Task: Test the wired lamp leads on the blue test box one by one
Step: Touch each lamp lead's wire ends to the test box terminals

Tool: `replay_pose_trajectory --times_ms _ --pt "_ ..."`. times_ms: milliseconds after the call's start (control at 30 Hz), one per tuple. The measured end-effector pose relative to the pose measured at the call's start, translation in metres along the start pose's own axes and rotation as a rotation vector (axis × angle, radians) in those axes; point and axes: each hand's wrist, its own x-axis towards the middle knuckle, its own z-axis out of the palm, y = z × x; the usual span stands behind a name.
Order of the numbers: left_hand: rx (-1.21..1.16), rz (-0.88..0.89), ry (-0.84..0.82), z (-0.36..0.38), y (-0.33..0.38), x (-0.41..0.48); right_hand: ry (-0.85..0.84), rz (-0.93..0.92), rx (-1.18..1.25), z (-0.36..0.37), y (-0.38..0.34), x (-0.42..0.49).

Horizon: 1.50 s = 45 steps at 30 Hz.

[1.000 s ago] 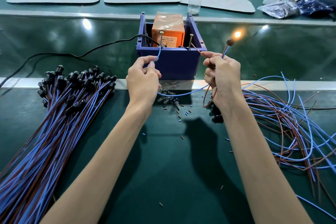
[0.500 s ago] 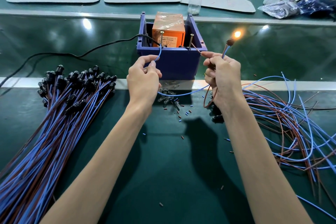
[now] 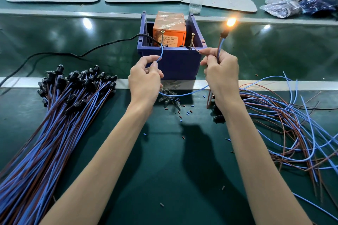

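The blue test box [image 3: 178, 64] stands at the middle of the green bench, with an orange transformer [image 3: 170, 27] inside and two upright screws at its front rim. My left hand [image 3: 144, 76] pinches the blue lead [image 3: 161, 55], whose tip touches the left screw [image 3: 162, 39]. My right hand [image 3: 220, 73] pinches the brown lead end [image 3: 196, 49] against the base of the right screw [image 3: 192, 40] and also grips both wires below the black lamp socket [image 3: 224, 34]. The small bulb [image 3: 230, 22] above it glows orange.
A thick bundle of wired lamp leads [image 3: 54, 120] with black sockets lies at the left. Loose blue and brown leads [image 3: 292, 129] sprawl at the right. Small glass bulbs [image 3: 169, 97] and bits of insulation lie before the box. A black power cable [image 3: 73, 54] runs left.
The lamp stays lit and both hands hold their leads on the screws almost unmoved; my left hand has shifted slightly.
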Motion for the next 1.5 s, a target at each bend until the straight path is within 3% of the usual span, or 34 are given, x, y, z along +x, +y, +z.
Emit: replay_pose_trajectory --times_ms 567,867,1233,1367,1500 --pt "-0.004 0.008 -0.009 0.001 -0.001 0.0 -0.008 -0.367 -0.33 0.005 -0.008 -0.013" --pt "-0.004 0.016 -0.012 0.001 -0.003 0.002 0.004 -0.395 -0.379 0.011 -0.005 -0.015" --pt "-0.049 0.048 -0.056 0.014 -0.002 -0.014 -0.008 -0.29 -0.353 0.006 -0.015 -0.019" --pt "-0.192 0.016 -0.128 0.027 0.001 -0.033 -0.097 -0.33 -0.387 0.002 -0.024 -0.021" --pt "-0.422 -0.149 -0.232 0.035 0.009 -0.042 -0.111 -0.35 -0.415 -0.005 -0.034 -0.021"
